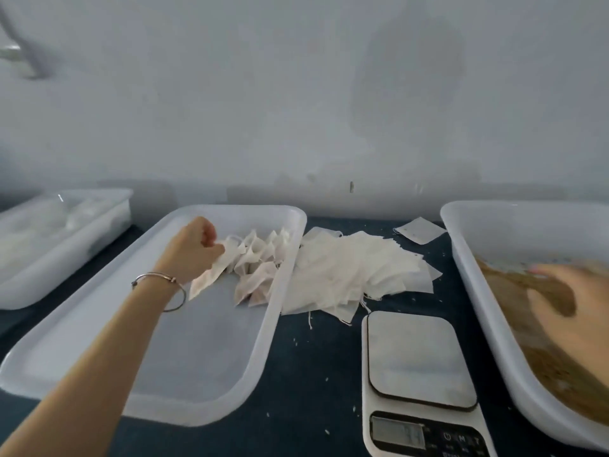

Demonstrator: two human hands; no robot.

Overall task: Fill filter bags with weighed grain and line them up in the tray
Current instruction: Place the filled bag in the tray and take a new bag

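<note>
One head view covers the whole bench. Several filled bags stand bunched against the far right wall of the middle tray; their number is hard to tell, perhaps a handful. The left hand reaches into that tray, its fingers pinching the top of one more bag, which hangs tilted just beside the others, touching or nearly touching the tray floor. It looks as though this bag is being set at the left end of the row.

Most of the tray floor shows bare, so by my reckoning the job is in its early part. A thick pile of flat, unfilled bags lies on the bench between the tray and the scale, with one stray bag behind it. The scale plate carries nothing; its display is too blurred to read.

At the right, the right hand is blurred over the brown grain in a second tray; whether its fingers grasp anything I cannot tell. Loose grains dot the bench. A third tray sits far left, contents unclear.
</note>
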